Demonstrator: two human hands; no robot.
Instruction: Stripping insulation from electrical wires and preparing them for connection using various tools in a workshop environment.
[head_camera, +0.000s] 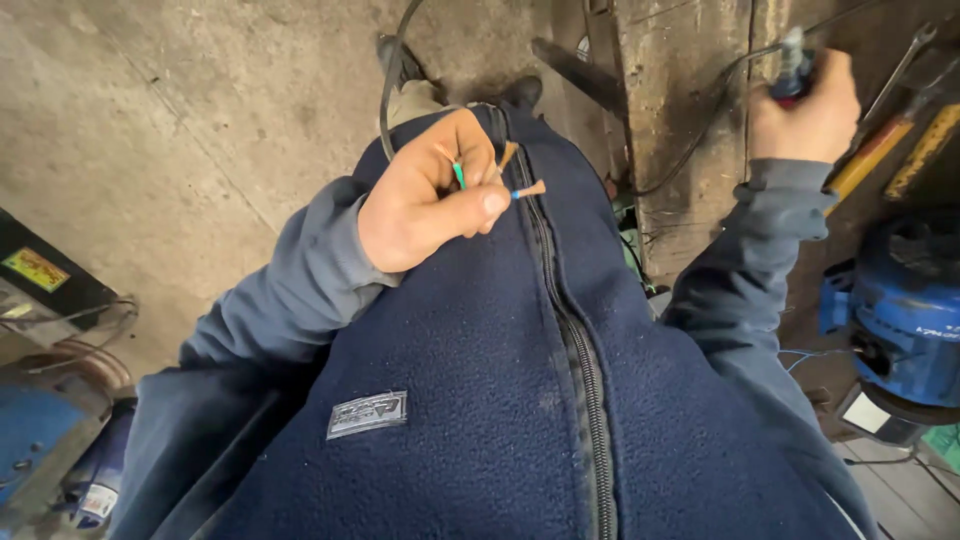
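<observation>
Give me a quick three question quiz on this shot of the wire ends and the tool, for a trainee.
1. True or false: the left hand holds a cable whose stripped wire ends show bare copper.
2. Which hand grips the blue-handled tool? A) left hand B) right hand C) neither
3. Fill in: one wire end has blue insulation, another has ____ insulation.

Key
1. True; the fanned tips are bare copper.
2. B; it is raised beside the wooden post.
3. Green.
</observation>
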